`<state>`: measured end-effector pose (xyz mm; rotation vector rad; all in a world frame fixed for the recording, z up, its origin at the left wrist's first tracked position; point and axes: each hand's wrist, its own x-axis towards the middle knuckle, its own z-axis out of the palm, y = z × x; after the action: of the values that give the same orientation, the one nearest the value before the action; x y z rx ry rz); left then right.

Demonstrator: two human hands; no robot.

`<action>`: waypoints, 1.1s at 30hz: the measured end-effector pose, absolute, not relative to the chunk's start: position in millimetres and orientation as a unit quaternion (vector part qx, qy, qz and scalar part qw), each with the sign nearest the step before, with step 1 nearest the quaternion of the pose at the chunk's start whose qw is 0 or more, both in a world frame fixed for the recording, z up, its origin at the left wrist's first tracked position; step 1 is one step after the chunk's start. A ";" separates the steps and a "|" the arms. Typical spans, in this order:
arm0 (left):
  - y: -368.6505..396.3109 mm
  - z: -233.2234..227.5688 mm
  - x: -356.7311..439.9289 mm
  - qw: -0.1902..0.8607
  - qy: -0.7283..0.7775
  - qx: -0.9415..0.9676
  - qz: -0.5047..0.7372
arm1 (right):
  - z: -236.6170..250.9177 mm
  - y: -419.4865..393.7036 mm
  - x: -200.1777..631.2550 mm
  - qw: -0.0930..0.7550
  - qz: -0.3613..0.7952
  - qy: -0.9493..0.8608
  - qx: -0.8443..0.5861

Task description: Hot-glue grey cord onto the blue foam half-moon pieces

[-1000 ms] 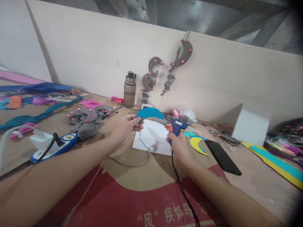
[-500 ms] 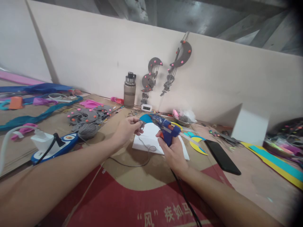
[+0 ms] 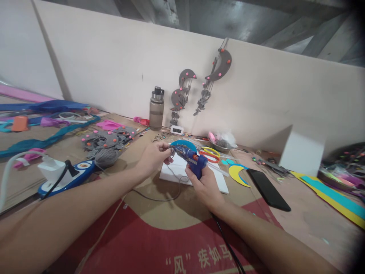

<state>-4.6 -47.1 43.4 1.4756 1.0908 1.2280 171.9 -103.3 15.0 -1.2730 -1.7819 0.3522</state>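
Note:
My right hand (image 3: pixel 203 186) is wrapped round the grip of a blue glue gun (image 3: pixel 195 161), its black cord trailing down toward me. The gun's nozzle points left and reaches the fingertips of my left hand (image 3: pixel 156 156). Those fingers are closed in a pinch on grey yarn (image 3: pixel 179 186), which hangs in a loop and runs left along the table to a yarn ball (image 3: pixel 107 156). Whether a small piece is pinched with the yarn is hidden. Below both hands lies a white board (image 3: pixel 176 175), with a blue round piece (image 3: pixel 184 144) behind the gun.
Scissors (image 3: pixel 211 154), a yellow crescent (image 3: pixel 238 176) and a phone (image 3: pixel 268 189) lie to the right. At left are a power strip (image 3: pixel 82 169) and grey felt pieces (image 3: pixel 99 140). A bottle (image 3: pixel 156 110) and small clock (image 3: pixel 176 130) stand at the back.
My right hand has moved the glue gun left and slightly down, bringing its nozzle to my left fingertips. The scissors and the blue round piece show more now. My left hand has barely moved.

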 end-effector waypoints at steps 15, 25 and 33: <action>-48.2 42.9 -4.6 0.404 0.473 0.609 0.493 | 15.2 -104.9 170.8 0.428 0.143 -0.728 -0.517; -48.6 45.5 -6.0 0.404 0.468 0.607 0.500 | 13.2 -103.8 170.9 0.434 0.145 -0.722 -0.519; -49.4 46.7 -6.3 0.410 0.470 0.595 0.506 | 13.7 -104.3 170.9 0.435 0.145 -0.719 -0.522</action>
<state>-6.3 -49.4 46.7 1.4989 1.1848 1.2755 170.9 -104.3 13.7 -1.3005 -1.7907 0.3618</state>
